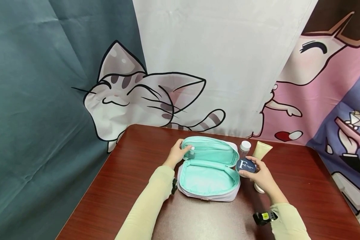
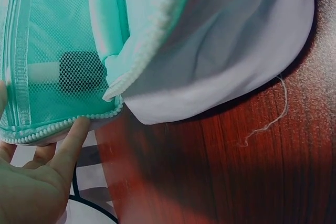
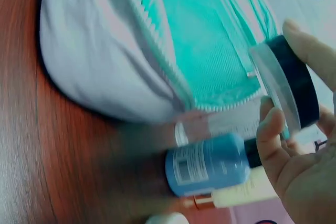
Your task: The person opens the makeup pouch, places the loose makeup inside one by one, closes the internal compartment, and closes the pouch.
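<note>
A lilac cosmetic pouch [image 1: 208, 198] with mint lining stands unzipped on the table, its lid raised at the back. My left hand [image 1: 176, 154] grips the lid's left edge, fingertips at the zipper teeth in the left wrist view. Behind the lid's mesh lies a small bottle [image 2: 81, 72] with a dark body and white cap. At the pouch's right side, my right hand [image 1: 262, 176] holds a round jar [image 1: 245, 165] with a dark lid lettered "F". Thumb and fingers pinch the jar by its rim, and it is tilted, lid toward the head camera.
Right of the pouch stand a clear bottle with a white cap [image 1: 245, 145] and a pale yellow tube [image 1: 261, 150]. In the right wrist view a blue bottle [image 3: 207, 163] with a black cap is close below the jar. A printed cloth [image 1: 228, 66] hangs behind the wooden table [image 1: 114, 186].
</note>
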A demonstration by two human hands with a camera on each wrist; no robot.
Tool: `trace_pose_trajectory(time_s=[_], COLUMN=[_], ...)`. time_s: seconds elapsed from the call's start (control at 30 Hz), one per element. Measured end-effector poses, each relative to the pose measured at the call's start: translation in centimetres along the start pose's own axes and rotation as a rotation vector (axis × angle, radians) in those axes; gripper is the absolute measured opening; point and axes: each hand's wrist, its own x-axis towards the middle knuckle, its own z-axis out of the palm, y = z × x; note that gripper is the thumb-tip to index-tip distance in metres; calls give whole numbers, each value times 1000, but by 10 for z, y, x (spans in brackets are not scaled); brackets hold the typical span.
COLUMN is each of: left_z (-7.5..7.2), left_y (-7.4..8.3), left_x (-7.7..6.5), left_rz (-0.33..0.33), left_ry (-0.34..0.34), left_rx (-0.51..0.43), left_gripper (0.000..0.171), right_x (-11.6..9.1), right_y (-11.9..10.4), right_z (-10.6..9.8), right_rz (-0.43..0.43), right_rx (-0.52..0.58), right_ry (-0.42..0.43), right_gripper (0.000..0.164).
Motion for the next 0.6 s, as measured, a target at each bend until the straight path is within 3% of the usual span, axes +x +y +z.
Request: trace_pose_trajectory(time_s=[0.33, 0.5, 0.6], left_z=[1, 1, 1], left_y=[-2, 0, 0], left_x=[0, -1, -1], left_rz=[1, -12, -21], left_ry=[6, 6, 8], left_rx=[-6, -12, -10], left_gripper=[39, 39, 41], right_x=[5, 12, 18], right_y=[-16, -24, -31], right_z=[9, 15, 18], right_rz=[13, 34, 38], right_rx=[95, 231, 231], right_ry=[58, 24, 20], right_gripper=[70, 61, 57])
